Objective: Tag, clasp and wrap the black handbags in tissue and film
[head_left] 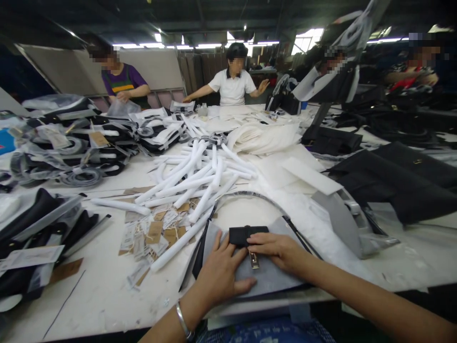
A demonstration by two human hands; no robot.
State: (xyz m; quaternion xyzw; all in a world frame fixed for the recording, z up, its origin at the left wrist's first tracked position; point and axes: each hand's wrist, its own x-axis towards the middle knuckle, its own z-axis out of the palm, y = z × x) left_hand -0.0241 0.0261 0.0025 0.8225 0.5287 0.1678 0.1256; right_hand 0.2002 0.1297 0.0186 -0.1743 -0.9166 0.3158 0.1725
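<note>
A black handbag (200, 255) lies at the table's front edge, its strap arching away from me. Over its front is a grey sheet (274, 276), and a black flap (238, 234) with a gold-coloured metal clasp (253, 260) lies on top of that. My left hand (223, 267) rests flat on the sheet left of the clasp, fingers spread, fingertips by the flap. From the right, my right hand (276, 250) lies over the flap's lower edge with its fingers extended. Neither hand is wrapped round anything.
White foam tubes (193, 186) and paper tags (155, 231) are heaped beyond the bag. Wrapped black bags (71, 138) pile up at left; black bag pieces (403, 176) lie at right. A metal stand (323, 114) rises at right. Several people work across the table.
</note>
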